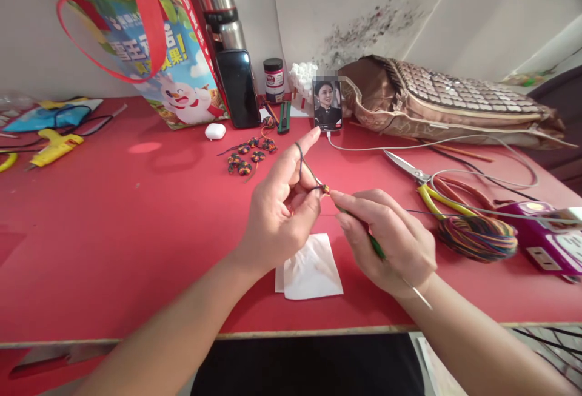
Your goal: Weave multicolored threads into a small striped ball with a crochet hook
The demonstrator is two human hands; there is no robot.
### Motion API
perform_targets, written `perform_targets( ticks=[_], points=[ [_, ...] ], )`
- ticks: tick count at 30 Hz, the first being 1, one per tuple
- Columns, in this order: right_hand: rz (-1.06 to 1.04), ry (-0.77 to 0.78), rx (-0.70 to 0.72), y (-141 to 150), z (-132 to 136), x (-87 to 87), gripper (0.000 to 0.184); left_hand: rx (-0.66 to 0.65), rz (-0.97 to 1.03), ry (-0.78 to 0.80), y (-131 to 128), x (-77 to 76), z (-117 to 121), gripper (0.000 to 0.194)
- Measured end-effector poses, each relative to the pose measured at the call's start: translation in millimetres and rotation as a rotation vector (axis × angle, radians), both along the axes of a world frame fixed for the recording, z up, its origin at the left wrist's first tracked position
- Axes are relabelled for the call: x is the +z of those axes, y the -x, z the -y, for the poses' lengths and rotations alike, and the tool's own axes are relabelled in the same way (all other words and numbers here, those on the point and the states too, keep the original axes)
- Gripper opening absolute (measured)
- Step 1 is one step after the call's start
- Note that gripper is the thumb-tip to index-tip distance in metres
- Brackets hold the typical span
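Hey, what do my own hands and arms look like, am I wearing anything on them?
Your left hand and right hand are ungloved, with no rings showing. No watch, bracelet or sleeve shows on the left forearm or right forearm. Black clothing shows at your lap.

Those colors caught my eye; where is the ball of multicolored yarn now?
In the head view, the yarn ball lies at right on the red table, between the scissors and the purple power strip.
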State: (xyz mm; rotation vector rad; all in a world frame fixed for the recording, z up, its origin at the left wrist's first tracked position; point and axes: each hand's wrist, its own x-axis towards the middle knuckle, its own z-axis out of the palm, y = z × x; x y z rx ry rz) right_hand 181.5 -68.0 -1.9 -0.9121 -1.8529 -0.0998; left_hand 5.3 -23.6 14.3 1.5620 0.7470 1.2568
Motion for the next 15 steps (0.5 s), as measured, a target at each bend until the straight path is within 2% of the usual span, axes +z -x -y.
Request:
perform_targets(
  ticks=[7,15],
  points=[
    [-0.182,0.188,0.088,-6,-2,8.8,0.021,-0.025,0.001,0.009,2,-2.8,-4,0.056],
    [-0.251,0.247,0.112,-13,-4,13.4,0.021,-0.021,-0.026,0.007,3,-1.6,-5,0.056]
  ],
)
